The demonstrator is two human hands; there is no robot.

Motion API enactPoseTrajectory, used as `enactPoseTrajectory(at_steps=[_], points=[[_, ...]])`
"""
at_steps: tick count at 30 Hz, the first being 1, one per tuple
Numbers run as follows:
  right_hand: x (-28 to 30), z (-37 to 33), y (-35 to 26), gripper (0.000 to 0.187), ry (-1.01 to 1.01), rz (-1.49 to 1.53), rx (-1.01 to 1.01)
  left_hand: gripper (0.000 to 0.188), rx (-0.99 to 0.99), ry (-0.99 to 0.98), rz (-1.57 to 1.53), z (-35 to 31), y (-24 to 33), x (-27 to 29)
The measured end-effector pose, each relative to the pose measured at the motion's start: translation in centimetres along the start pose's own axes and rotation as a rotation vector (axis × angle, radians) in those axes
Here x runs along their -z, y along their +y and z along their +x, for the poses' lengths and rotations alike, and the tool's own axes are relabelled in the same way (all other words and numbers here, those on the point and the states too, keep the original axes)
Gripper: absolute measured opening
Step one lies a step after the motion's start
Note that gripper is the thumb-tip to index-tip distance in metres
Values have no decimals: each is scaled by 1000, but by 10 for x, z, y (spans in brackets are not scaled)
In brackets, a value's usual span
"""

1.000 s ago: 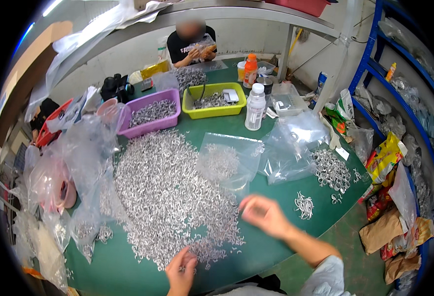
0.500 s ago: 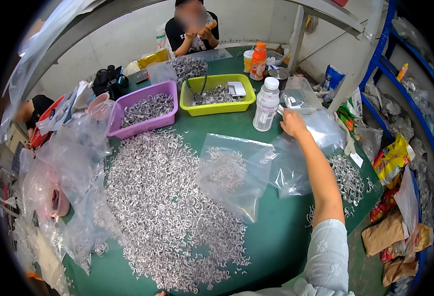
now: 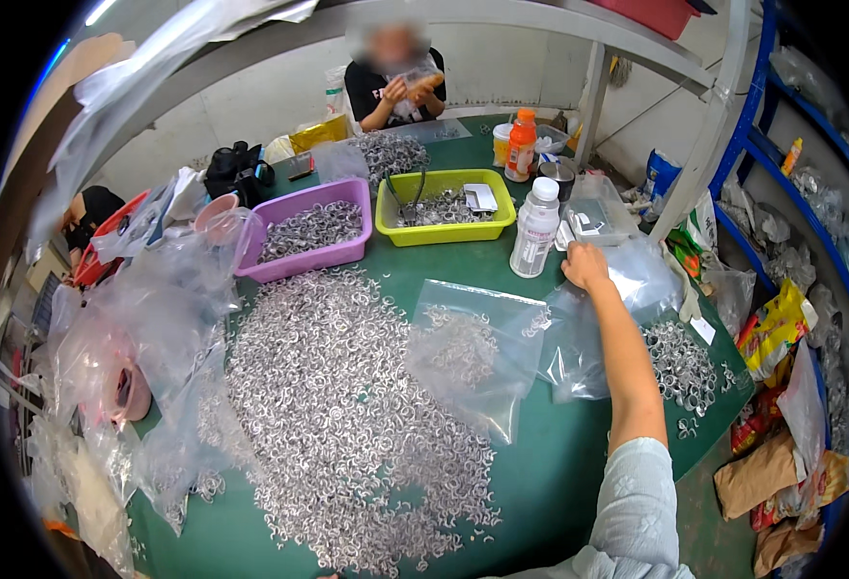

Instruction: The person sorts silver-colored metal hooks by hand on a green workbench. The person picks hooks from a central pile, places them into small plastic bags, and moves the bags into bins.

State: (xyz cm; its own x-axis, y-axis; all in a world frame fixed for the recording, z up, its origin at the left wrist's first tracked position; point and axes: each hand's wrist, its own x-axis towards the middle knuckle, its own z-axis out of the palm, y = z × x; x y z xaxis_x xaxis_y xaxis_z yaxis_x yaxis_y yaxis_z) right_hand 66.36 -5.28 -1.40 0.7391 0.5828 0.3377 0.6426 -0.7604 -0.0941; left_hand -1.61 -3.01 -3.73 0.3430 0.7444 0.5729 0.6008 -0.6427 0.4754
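Observation:
My right hand (image 3: 586,265) reaches across the right side of the table, fingers curled downward at the upper edge of a pile of clear plastic bags (image 3: 579,333). Whatever the fingers hold is hidden beneath them. A small white piece (image 3: 564,234) lies just beyond the fingertips, and a white-capped bottle (image 3: 536,232) stands to their left. Only a sliver of my left hand (image 3: 328,576) shows at the bottom edge, its fingers hidden. Beside it spreads a large heap of small silvery curved pieces (image 3: 347,405). A clear bag (image 3: 482,347) with similar pieces inside lies right of the heap.
Behind the heap stand a purple basket (image 3: 304,259) and a yellow-green basket (image 3: 448,232), both holding metal pieces. An orange bottle (image 3: 521,147) and a clear box (image 3: 598,207) are farther back. Another person (image 3: 395,87) sits opposite. Blue shelving (image 3: 748,154) rises at right.
My right hand has drawn back slightly from the small white piece toward the plastic bags. The whole view has shifted, so the table's things sit a little farther right and lower.

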Motion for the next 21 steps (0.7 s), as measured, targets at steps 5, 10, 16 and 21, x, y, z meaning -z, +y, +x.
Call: enactPoseTrajectory(at_steps=[5, 10, 16, 21], points=[[80, -55, -25, 12, 0, -7, 125, 24, 2, -5, -111, -6, -2, 2], [196, -246, -178, 19, 110, 622, 560, 36, 724, -281, -1129, 15, 33, 6], [203, -417, -257, 17, -1360, 2235, 263, 32, 348, -617, -1820, 65, 127, 21], [186, -453, -281, 37, -1443, 2590, -234, 22, -270, -457, -1145, 59, 107, 56]])
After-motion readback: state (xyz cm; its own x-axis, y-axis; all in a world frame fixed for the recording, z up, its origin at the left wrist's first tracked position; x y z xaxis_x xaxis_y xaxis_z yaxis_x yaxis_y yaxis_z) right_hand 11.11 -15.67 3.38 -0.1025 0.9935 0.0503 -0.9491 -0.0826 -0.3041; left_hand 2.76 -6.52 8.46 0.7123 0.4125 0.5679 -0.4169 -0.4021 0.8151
